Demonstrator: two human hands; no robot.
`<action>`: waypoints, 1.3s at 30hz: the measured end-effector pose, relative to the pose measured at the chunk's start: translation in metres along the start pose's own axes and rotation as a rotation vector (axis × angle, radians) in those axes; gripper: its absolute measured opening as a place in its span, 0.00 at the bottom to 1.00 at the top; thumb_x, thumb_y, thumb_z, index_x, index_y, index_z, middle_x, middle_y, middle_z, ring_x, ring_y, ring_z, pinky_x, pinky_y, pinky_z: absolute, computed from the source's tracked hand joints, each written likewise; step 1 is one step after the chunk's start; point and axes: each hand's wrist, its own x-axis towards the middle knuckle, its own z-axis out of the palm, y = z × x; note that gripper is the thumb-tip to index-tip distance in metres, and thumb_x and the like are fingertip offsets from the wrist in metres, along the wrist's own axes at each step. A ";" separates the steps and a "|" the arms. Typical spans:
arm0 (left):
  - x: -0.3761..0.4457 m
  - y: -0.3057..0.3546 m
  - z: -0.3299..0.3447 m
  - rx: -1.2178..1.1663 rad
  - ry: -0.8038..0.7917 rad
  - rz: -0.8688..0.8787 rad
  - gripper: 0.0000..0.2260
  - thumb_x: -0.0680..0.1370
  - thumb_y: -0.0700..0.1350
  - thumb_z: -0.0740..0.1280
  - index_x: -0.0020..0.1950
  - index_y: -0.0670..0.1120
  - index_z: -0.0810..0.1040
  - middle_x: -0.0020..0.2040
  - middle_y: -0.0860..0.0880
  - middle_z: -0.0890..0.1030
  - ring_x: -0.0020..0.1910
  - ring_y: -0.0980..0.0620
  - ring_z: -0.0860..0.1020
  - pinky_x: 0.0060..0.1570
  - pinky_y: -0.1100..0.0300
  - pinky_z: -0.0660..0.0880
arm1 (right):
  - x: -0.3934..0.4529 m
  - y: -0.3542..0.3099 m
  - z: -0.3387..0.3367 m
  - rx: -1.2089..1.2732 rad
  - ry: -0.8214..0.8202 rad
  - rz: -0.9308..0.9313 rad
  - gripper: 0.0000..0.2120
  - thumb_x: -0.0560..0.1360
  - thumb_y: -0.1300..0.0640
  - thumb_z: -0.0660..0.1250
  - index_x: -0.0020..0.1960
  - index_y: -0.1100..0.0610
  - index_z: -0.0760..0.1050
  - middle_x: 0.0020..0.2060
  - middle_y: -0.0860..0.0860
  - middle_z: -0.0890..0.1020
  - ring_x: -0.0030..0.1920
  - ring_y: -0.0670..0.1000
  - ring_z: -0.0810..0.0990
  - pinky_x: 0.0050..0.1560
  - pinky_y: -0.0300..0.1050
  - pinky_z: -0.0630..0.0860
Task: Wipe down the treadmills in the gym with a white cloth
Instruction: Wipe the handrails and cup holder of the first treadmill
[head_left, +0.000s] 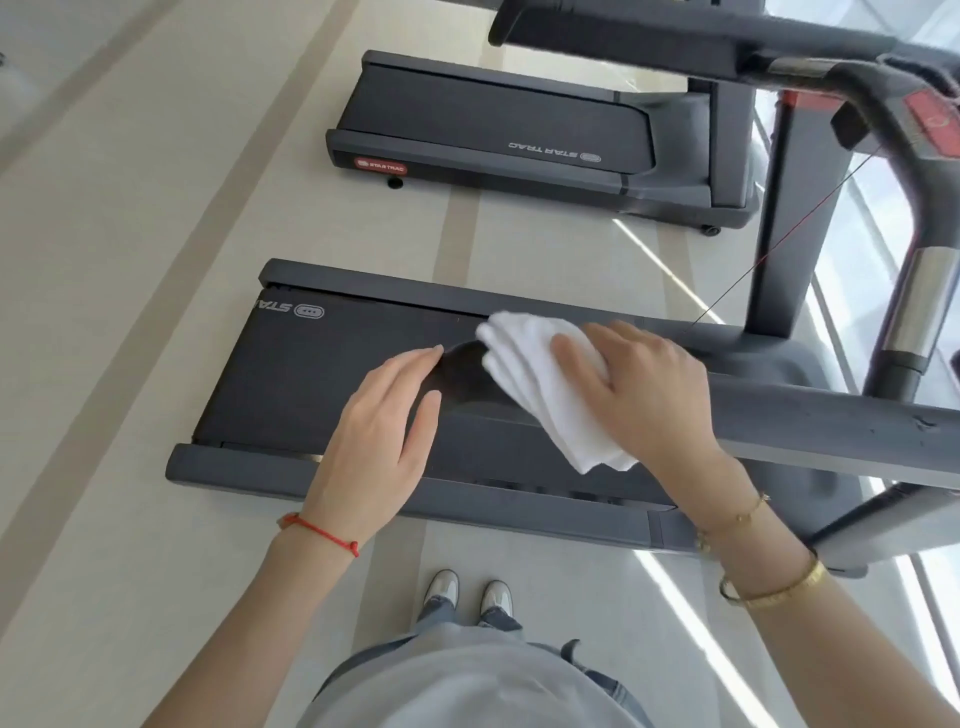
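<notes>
A person standing beside a dark grey treadmill (291, 374) presses a folded white terry cloth (540, 395) onto the machine's dark padded handrail (831, 426), which runs from the centre of the view out toward 3 o'clock. The right hand (644, 389) lies flat over the cloth, fingers nearly straight and close together, palm down; the cloth's folded layers fan out beyond the fingertips toward 10 o'clock and hang below the wrist at 6 o'clock. The left hand (379, 436), at 9 o'clock from the cloth, is spread loosely with straight fingers and holds nothing, its fingertips at the rounded end of the rail. A second dark grey treadmill (493, 124) stands at 12 o'clock on the pale striped floor (130, 260). White sneakers (467, 597) show at 6 o'clock.
</notes>
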 end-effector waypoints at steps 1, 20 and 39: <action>0.001 0.001 0.000 0.002 -0.002 0.003 0.17 0.83 0.44 0.58 0.73 0.45 0.70 0.69 0.53 0.73 0.69 0.56 0.69 0.70 0.61 0.65 | 0.008 -0.003 0.002 0.002 -0.052 0.081 0.18 0.78 0.46 0.59 0.32 0.54 0.67 0.27 0.49 0.71 0.30 0.57 0.72 0.30 0.46 0.64; 0.018 0.008 0.003 -0.046 -0.070 0.099 0.17 0.82 0.44 0.59 0.71 0.45 0.70 0.68 0.53 0.73 0.68 0.56 0.69 0.69 0.65 0.63 | -0.020 -0.019 0.017 -0.010 0.265 0.021 0.17 0.79 0.46 0.58 0.42 0.54 0.79 0.36 0.51 0.80 0.38 0.55 0.77 0.47 0.52 0.72; 0.048 0.138 0.101 0.269 -0.098 0.306 0.16 0.82 0.47 0.56 0.64 0.46 0.78 0.60 0.52 0.81 0.60 0.51 0.78 0.72 0.47 0.61 | -0.071 0.168 -0.015 -0.020 0.394 0.008 0.12 0.81 0.53 0.59 0.48 0.57 0.79 0.43 0.50 0.81 0.46 0.54 0.78 0.55 0.49 0.72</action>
